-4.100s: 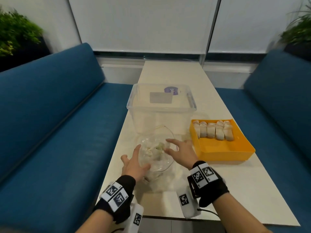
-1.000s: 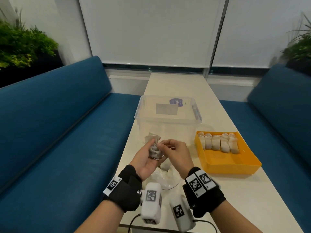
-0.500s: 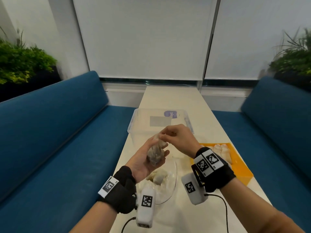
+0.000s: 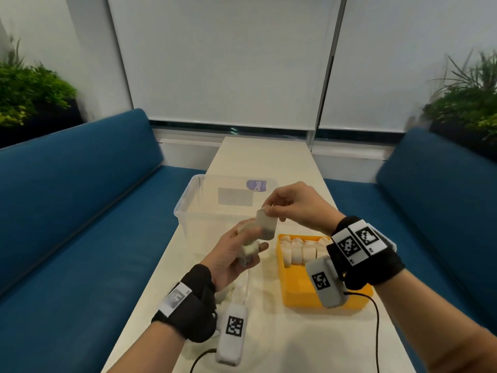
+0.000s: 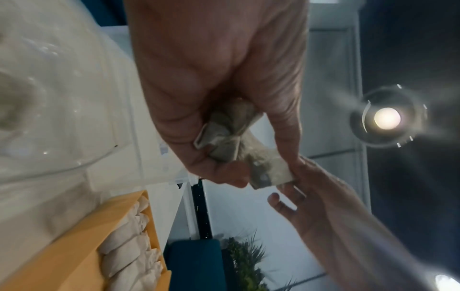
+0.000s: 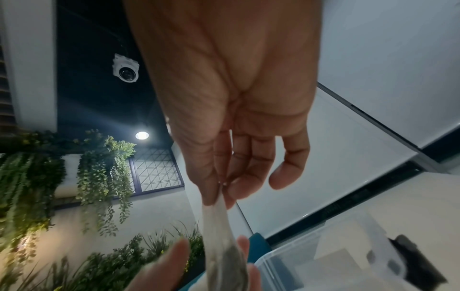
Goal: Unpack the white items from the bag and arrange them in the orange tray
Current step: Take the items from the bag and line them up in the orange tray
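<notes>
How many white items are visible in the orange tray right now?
4, side by side in a row at the far end of the orange tray. The right hand and wrist may hide more.

Hands: two, left hand (image 4: 233, 255) and right hand (image 4: 297, 207)
Orange tray (image 4: 298, 290): one
White pieces in tray (image 4: 297, 251): at least four visible, rest hidden by wrist
White piece between hands (image 4: 265, 228): one
Clear box (image 4: 200, 208): one
Blue benches (image 4: 80, 211): two
Potted plants (image 4: 29, 90): two
</notes>
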Demonstrator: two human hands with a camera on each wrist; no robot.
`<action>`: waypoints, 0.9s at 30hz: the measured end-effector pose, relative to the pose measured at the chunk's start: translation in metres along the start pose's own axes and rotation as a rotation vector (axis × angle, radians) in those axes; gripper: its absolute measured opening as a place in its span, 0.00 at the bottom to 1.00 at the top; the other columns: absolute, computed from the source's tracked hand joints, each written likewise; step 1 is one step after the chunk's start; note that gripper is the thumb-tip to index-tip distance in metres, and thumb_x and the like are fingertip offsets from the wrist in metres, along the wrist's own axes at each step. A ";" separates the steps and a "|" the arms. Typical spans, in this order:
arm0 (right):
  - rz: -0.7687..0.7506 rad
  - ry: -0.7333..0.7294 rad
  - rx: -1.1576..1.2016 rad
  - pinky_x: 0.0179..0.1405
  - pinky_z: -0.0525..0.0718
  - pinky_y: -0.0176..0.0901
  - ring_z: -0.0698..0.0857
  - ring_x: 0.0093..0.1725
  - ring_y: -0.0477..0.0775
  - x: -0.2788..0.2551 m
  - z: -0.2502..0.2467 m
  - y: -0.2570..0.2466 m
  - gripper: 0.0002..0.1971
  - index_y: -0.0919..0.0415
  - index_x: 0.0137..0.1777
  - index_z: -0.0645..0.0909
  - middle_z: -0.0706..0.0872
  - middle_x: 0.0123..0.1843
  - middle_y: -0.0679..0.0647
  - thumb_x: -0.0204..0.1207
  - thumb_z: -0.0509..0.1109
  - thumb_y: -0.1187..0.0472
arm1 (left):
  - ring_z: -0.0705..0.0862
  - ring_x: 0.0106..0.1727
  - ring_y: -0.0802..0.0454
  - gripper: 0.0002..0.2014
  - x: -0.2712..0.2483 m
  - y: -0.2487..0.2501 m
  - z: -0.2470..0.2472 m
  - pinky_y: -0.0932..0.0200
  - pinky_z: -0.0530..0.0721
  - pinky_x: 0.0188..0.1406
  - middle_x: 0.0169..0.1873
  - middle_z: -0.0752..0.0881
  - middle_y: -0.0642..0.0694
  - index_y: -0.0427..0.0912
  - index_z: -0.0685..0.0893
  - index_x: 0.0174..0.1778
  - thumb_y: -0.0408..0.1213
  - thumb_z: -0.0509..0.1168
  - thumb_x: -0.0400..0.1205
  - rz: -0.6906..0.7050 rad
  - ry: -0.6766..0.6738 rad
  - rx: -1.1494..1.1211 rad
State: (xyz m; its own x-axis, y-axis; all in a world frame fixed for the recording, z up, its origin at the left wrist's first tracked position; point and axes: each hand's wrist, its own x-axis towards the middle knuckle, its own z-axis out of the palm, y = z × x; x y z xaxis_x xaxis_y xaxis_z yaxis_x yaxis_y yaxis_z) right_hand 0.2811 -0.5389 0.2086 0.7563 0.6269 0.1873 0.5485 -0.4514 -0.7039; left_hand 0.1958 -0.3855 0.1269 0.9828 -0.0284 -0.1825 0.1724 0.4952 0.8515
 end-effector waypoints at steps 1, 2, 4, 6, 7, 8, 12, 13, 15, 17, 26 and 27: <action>-0.001 -0.013 -0.014 0.41 0.85 0.43 0.84 0.34 0.50 0.000 -0.006 0.004 0.05 0.61 0.47 0.88 0.91 0.42 0.60 0.73 0.75 0.61 | 0.86 0.43 0.52 0.23 0.004 -0.003 0.005 0.61 0.80 0.34 0.52 0.87 0.41 0.44 0.81 0.66 0.38 0.75 0.75 0.010 -0.007 0.054; -0.003 -0.024 -0.029 0.40 0.85 0.43 0.84 0.34 0.50 -0.001 -0.012 0.008 0.06 0.61 0.48 0.88 0.91 0.42 0.59 0.73 0.75 0.61 | 0.86 0.42 0.52 0.23 0.009 -0.006 0.011 0.62 0.80 0.32 0.53 0.87 0.40 0.42 0.80 0.67 0.35 0.75 0.75 0.019 -0.008 0.089; -0.001 -0.041 -0.061 0.39 0.85 0.39 0.84 0.34 0.48 -0.003 -0.023 0.015 0.06 0.62 0.49 0.88 0.90 0.41 0.57 0.74 0.74 0.61 | 0.86 0.40 0.52 0.22 0.018 -0.013 0.020 0.62 0.80 0.30 0.52 0.86 0.38 0.38 0.80 0.66 0.31 0.74 0.76 0.036 0.006 0.130; 0.002 -0.061 -0.130 0.36 0.83 0.29 0.83 0.34 0.43 -0.003 -0.033 0.024 0.06 0.62 0.48 0.88 0.88 0.39 0.50 0.75 0.73 0.61 | 0.86 0.40 0.53 0.19 0.027 -0.019 0.028 0.62 0.81 0.31 0.50 0.87 0.39 0.37 0.81 0.64 0.31 0.73 0.77 0.054 0.032 0.182; 0.006 -0.074 -0.179 0.35 0.80 0.26 0.82 0.35 0.41 -0.003 -0.037 0.029 0.06 0.61 0.48 0.88 0.86 0.38 0.46 0.75 0.73 0.61 | 0.86 0.40 0.54 0.18 0.031 -0.022 0.032 0.62 0.81 0.32 0.49 0.87 0.40 0.38 0.81 0.64 0.32 0.73 0.77 0.063 0.050 0.207; 0.010 -0.084 -0.225 0.34 0.78 0.24 0.81 0.36 0.39 -0.003 -0.041 0.034 0.06 0.60 0.49 0.87 0.85 0.39 0.44 0.76 0.72 0.60 | 0.85 0.41 0.53 0.17 0.035 -0.025 0.035 0.62 0.82 0.32 0.49 0.87 0.41 0.38 0.82 0.63 0.32 0.72 0.78 0.064 0.071 0.223; 0.040 -0.057 -0.310 0.36 0.71 0.26 0.77 0.38 0.38 0.001 -0.054 0.064 0.07 0.59 0.50 0.87 0.83 0.42 0.46 0.77 0.71 0.58 | 0.85 0.44 0.51 0.14 0.047 -0.034 0.036 0.63 0.83 0.33 0.48 0.86 0.43 0.41 0.84 0.60 0.34 0.72 0.78 0.016 0.188 0.210; 0.050 -0.050 -0.317 0.35 0.70 0.27 0.77 0.38 0.38 0.003 -0.055 0.073 0.07 0.59 0.50 0.87 0.83 0.43 0.47 0.77 0.71 0.59 | 0.85 0.44 0.51 0.13 0.048 -0.036 0.034 0.62 0.83 0.33 0.48 0.86 0.43 0.41 0.84 0.59 0.34 0.72 0.78 0.006 0.208 0.192; 0.082 -0.067 -0.343 0.36 0.72 0.28 0.77 0.37 0.41 0.008 -0.052 0.092 0.07 0.61 0.50 0.87 0.85 0.44 0.51 0.77 0.71 0.61 | 0.85 0.44 0.50 0.13 0.049 -0.041 0.029 0.62 0.82 0.34 0.48 0.87 0.43 0.41 0.84 0.58 0.33 0.72 0.78 -0.012 0.242 0.159; 0.128 -0.127 -0.402 0.42 0.77 0.33 0.80 0.41 0.47 0.012 -0.041 0.112 0.07 0.63 0.51 0.86 0.87 0.48 0.55 0.77 0.70 0.62 | 0.86 0.44 0.50 0.13 0.048 -0.045 0.024 0.62 0.81 0.34 0.49 0.87 0.42 0.39 0.83 0.59 0.31 0.72 0.78 -0.025 0.275 0.137; 0.226 -0.640 -0.507 0.43 0.85 0.44 0.85 0.37 0.55 0.025 0.038 0.156 0.06 0.67 0.49 0.87 0.90 0.48 0.64 0.75 0.71 0.66 | 0.85 0.49 0.47 0.15 0.041 -0.054 0.002 0.62 0.83 0.34 0.55 0.86 0.39 0.39 0.83 0.59 0.33 0.72 0.77 -0.008 0.387 0.112; 0.241 -0.623 -0.520 0.45 0.86 0.46 0.85 0.38 0.56 0.031 0.044 0.158 0.07 0.68 0.50 0.87 0.90 0.49 0.65 0.75 0.71 0.67 | 0.85 0.49 0.47 0.15 0.039 -0.053 0.000 0.62 0.83 0.35 0.54 0.87 0.39 0.39 0.83 0.59 0.33 0.72 0.77 -0.007 0.394 0.111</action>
State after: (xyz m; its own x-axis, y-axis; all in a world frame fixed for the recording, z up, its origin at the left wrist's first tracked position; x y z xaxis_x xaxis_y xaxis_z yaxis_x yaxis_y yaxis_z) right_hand 0.3755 -0.5632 0.0726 0.6221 0.6429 -0.4469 0.6072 -0.7565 -0.2430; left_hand 0.2248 -0.4126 0.0743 0.8848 0.3136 -0.3447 0.2068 0.3987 0.8935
